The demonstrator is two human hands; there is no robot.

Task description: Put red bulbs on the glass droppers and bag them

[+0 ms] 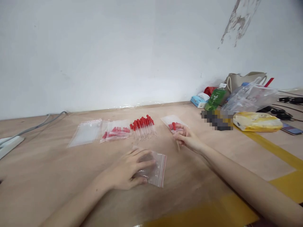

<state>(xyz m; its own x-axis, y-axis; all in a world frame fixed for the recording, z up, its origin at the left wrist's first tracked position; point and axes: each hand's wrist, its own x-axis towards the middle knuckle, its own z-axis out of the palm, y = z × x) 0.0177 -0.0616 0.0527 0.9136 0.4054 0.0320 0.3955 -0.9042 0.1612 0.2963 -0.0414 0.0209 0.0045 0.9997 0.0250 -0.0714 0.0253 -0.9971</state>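
Note:
My left hand (126, 170) lies with fingers spread over a clear zip-lock bag (159, 171), its red-striped edge to the right. In my right hand (189, 140), thumb and fingers pinch a dropper (174, 125) with a red bulb, its thin stem slanting down. Just behind that hand is another zip-lock bag (168, 119) with red bulbs in it, partly covered by the fingers. Between the hands, farther back, a row of red-bulbed droppers (143, 124) lies side by side. Left of the row are filled bags (118, 131) and a stack of flat bags (86, 132).
At the back right stand a green bottle (216, 98), a blue tissue pack (198, 101), a plastic carrier bag (253, 96) and a yellow-white packet (258, 122). A phone (292, 129) lies beyond. A power strip (10, 145) is at the left edge. Yellow tape (272, 151) crosses the table covering.

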